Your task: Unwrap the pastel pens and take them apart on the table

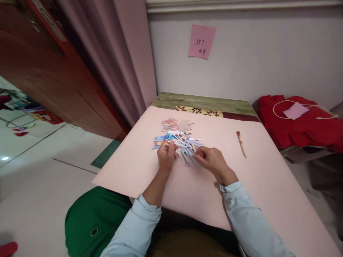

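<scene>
A loose pile of pens (184, 147), mostly pale blue and white, lies on the pink sheet (193, 196) between my two hands. My left hand (166, 156) is closed at the pile's left side, thumb against fingers; whatever it grips is mostly hidden. At the pile's right edge, my right hand (211, 159) pinches a pale blue pen (196, 162), which is blurred. Behind the pile, pink and clear pens (174, 125) lie in a group. Blue and orange pens (159, 142) sit side by side just beyond my left hand.
One beige pen with a brown top (241, 144) lies apart on the right. Behind the sheet shows a green patterned table edge (203, 101). Red cloth (297, 125) with a white cable is at the right, a green stool (91, 221) at lower left, a pink note (202, 41) on the wall.
</scene>
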The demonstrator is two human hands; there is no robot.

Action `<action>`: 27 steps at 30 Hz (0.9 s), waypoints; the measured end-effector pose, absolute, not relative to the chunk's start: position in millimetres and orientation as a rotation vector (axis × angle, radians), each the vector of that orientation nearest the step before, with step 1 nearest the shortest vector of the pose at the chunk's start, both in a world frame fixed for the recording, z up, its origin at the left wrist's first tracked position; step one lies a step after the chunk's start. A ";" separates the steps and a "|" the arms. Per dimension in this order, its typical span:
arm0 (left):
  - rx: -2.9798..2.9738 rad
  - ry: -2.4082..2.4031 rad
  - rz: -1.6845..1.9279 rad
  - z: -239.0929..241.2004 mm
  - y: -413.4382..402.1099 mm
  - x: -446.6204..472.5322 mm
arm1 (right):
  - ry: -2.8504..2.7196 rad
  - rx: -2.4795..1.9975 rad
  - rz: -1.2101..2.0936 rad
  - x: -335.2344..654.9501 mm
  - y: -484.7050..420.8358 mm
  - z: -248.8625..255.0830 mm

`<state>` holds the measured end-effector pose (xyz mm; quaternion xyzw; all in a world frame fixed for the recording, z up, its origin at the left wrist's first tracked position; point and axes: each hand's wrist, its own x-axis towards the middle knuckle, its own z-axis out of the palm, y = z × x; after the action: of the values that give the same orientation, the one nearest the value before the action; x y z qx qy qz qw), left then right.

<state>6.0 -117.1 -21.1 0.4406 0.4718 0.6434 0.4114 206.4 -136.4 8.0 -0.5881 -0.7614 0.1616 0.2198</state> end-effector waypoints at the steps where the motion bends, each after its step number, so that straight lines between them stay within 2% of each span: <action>1: 1.107 1.184 1.622 -20.9 -117.1 6.2 | -2.094 -1.645 0.409 205.8 -136.4 6.9; 8: 1.118 1.172 1.622 -20.5 -117.7 6.7 | -2.033 -1.792 0.245 197.5 -136.9 -5.3; 13: 1.118 1.180 1.614 -20.2 -117.8 6.3 | -1.959 -1.845 0.278 196.1 -138.4 -1.3; 27: 1.125 1.176 1.623 -21.3 -117.6 5.3 | -1.947 -1.677 0.269 205.2 -138.7 10.0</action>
<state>5.3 -117.6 -21.3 0.4467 0.4667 0.6443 0.4092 205.2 -138.7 10.0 -0.6238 -0.7246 0.1000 0.2753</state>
